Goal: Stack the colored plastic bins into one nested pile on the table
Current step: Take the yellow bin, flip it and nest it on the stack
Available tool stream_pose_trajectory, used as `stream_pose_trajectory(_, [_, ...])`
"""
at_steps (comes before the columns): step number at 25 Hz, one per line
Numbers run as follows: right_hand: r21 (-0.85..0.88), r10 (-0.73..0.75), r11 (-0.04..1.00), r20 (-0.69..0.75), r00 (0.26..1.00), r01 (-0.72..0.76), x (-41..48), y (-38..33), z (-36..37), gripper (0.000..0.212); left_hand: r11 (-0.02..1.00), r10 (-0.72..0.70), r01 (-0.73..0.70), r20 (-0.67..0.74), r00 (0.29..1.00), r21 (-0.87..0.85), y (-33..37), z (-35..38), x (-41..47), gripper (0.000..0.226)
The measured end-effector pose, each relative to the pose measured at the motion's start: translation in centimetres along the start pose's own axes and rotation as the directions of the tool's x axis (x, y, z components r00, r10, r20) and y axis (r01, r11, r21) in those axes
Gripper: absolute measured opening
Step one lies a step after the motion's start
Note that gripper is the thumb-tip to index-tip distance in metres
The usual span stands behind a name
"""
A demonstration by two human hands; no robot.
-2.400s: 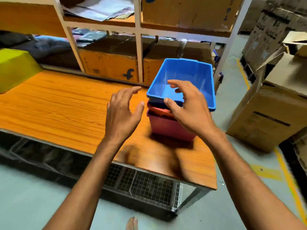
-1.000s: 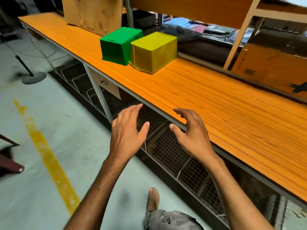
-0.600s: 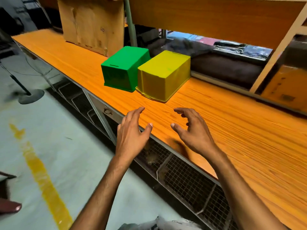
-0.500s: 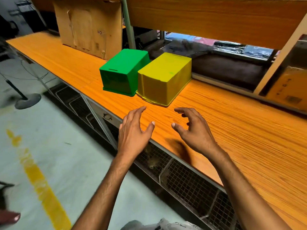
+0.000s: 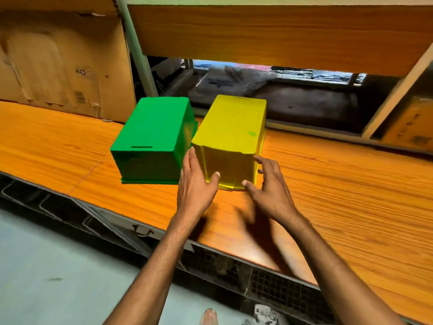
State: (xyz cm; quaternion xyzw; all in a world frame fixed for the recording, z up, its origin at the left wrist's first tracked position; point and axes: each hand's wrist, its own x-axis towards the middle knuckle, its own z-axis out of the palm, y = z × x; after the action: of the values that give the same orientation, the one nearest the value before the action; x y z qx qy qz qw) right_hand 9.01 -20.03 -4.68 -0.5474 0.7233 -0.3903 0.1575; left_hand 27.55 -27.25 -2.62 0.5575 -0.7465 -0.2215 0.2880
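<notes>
Grip: left hand (image 5: pixel 195 181) and right hand (image 5: pixel 269 186) spread wide, flanking the near end of the upturned yellow bin (image 5: pixel 230 141), nothing clasped yet. Likely light, stiff, smooth plastic; best taken by both side walls near the rim. Green bin (image 5: pixel 150 141) just left on the counter (image 5: pixel 339 184).

One head-worn wide-angle camera covers the scene. It looks forward and steeply down from standing height at the front edge of the table (image 5: pixel 328 195), close enough that both forearms enter from the bottom border. The shelf unit (image 5: pixel 257 36) fills the upper frame; the floor (image 5: pixel 58 277) occupies the lower left. No second view exists.
</notes>
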Motion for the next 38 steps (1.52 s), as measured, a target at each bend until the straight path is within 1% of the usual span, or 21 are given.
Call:
stream_pose_trajectory(2, [-0.006,0.068,0.998,-0.071,0.995,-0.069,0.8,-0.1,1.5,0.079,0.998,-0.02,0.02,-0.003,1.0,-0.058,-1.0,0.5,2.2,0.1])
stream_pose_trajectory(4, [-0.027,0.143,0.989,-0.116,0.983,-0.147,1.8,0.1,2.5,0.084,0.994,-0.038,0.042,0.043,0.998,-0.101,-2.2,1.1,4.3,0.104])
stream_pose_trajectory(6, [-0.054,0.193,0.979,-0.069,0.979,-0.197,2.7,0.2,3.0,0.086,0.986,-0.075,0.093,0.131,0.989,-0.14,-3.0,1.7,5.9,0.106])
stream_pose_trajectory(8, [-0.017,0.215,0.976,-0.024,0.976,-0.215,3.2,0.2,3.3,0.085,0.977,-0.091,0.125,0.192,0.977,-0.172,-3.4,2.0,6.9,0.105])
stream_pose_trajectory(9, [0.019,0.225,0.974,-0.03,0.974,-0.224,3.4,-0.1,3.1,0.083,0.971,-0.094,0.131,0.185,0.978,-0.201,-3.5,2.0,7.4,0.102])
stream_pose_trajectory(11, [0.096,0.234,0.969,-0.089,0.968,-0.225,3.6,-1.2,1.7,0.083,0.962,-0.062,0.086,0.1,0.993,-0.258,-2.9,1.1,8.2,0.094])
stream_pose_trajectory(13, [0.185,0.195,0.969,-0.159,0.968,-0.164,4.4,-2.6,-1.0,0.089,0.952,0.051,-0.055,-0.02,0.998,-0.303,-1.7,-0.8,9.7,0.081])
stream_pose_trajectory(15, [0.247,0.124,0.966,-0.173,0.977,-0.078,5.5,-4.1,-4.9,0.099,0.909,0.144,-0.169,-0.093,0.985,-0.382,0.3,-3.0,11.8,0.07])
stream_pose_trajectory(18, [0.273,-0.033,0.96,-0.088,0.996,0.056,6.8,-6.1,-9.3,0.107,0.807,0.189,-0.218,-0.109,0.976,-0.548,3.6,-5.4,14.5,0.061])
stream_pose_trajectory(20, [0.27,-0.08,0.959,-0.053,0.995,0.091,7.1,-6.9,-10.5,0.108,0.737,0.169,-0.201,-0.112,0.979,-0.646,5.2,-6.3,15.7,0.056])
stream_pose_trajectory(22, [0.24,-0.074,0.965,-0.141,0.987,0.106,7.6,-7.1,-10.9,0.102,0.658,0.154,-0.173,-0.094,0.984,-0.733,6.4,-7.0,16.4,0.053])
stream_pose_trajectory(23, [0.225,-0.06,0.968,-0.24,0.969,0.115,8.0,-6.9,-11.2,0.095,0.616,0.168,-0.172,-0.085,0.982,-0.769,6.8,-7.3,16.6,0.054])
stream_pose_trajectory(25, [0.223,0.013,0.97,-0.454,0.891,0.1,8.7,-6.8,-11.8,0.079,0.539,0.247,-0.21,-0.086,0.965,-0.816,7.6,-7.8,16.4,0.061])
stream_pose_trajectory(26, [0.267,0.089,0.961,-0.537,0.839,0.069,9.1,-6.8,-12.1,0.072,0.518,0.315,-0.25,-0.09,0.945,-0.818,7.9,-7.8,16.1,0.064])
stream_pose_trajectory(28, [0.374,0.236,0.927,-0.619,0.749,0.017,9.8,-6.7,-12.8,0.06,0.517,0.448,-0.337,-0.086,0.89,-0.787,8.3,-7.1,15.0,0.062])
stream_pose_trajectory(30, [0.442,0.355,0.896,-0.648,0.674,-0.048,10.2,-6.0,-13.7,0.048,0.611,0.49,-0.399,-0.07,0.869,-0.684,7.9,-5.5,13.2,0.057])
stream_pose_trajectory(31, [0.501,0.43,0.862,-0.643,0.634,-0.076,10.3,-5.4,-14.2,0.043,0.672,0.484,-0.442,-0.1,0.869,-0.594,7.5,-4.5,12.6,0.054])
stream_pose_trajectory(33, [0.668,0.574,0.74,-0.567,0.591,-0.078,10.0,-4.2,-15.0,0.037,0.74,0.491,-0.527,-0.2,0.848,-0.417,6.4,-2.8,11.8,0.045])
stream_pose_trajectory(34, [0.726,0.616,0.684,-0.522,0.59,-0.071,9.8,-3.5,-15.2,0.033,0.737,0.521,-0.567,-0.225,0.824,-0.369,6.1,-2.3,11.6,0.04])
stream_pose_trajectory(36, [0.804,0.638,0.594,-0.452,0.623,-0.024,9.4,-2.2,-15.6,0.021,0.668,0.634,-0.675,-0.236,0.737,-0.313,6.2,-1.9,11.2,0.032])
stream_pose_trajectory(38, [0.891,0.591,0.448,-0.36,0.722,0.077,8.6,-1.4,-15.3,0.021,0.631,0.69,-0.731,-0.244,0.681,-0.259,6.9,-1.7,10.9,0.029])
